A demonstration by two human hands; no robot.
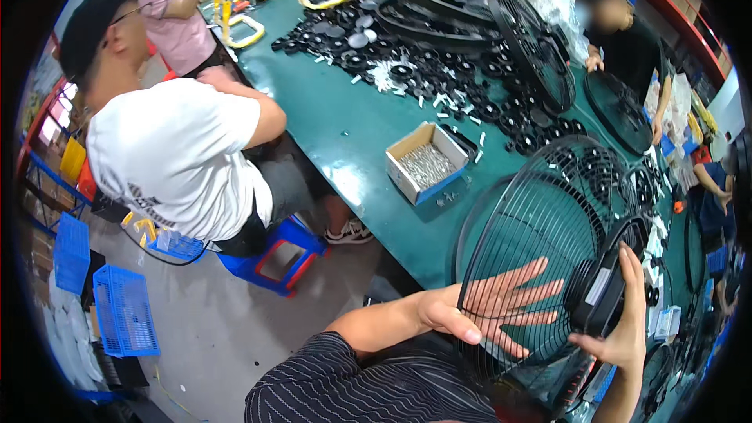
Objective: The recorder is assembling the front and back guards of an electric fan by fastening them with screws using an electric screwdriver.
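A black wire fan guard (523, 223) stands tilted at the table's near edge, with a black motor housing (586, 315) at its back. My left hand (501, 307) is at the guard's near side, fingers spread wide and overlapping the wires. Whether the fingertips touch the wires, I cannot tell. On the right, my right hand (627, 317) grips the motor housing, its fingers along the outer side and its thumb low on the near side. Beyond the guard sits an open cardboard box (401, 178) full of small metal screws.
Black round parts (462, 78) and white plastic pieces (389, 74) are heaped across the green table (313, 129). Large fan guards (536, 51) lean behind them. A co-worker in white (176, 160) sits on a blue stool (270, 270) at left; another handles a guard (619, 110) opposite.
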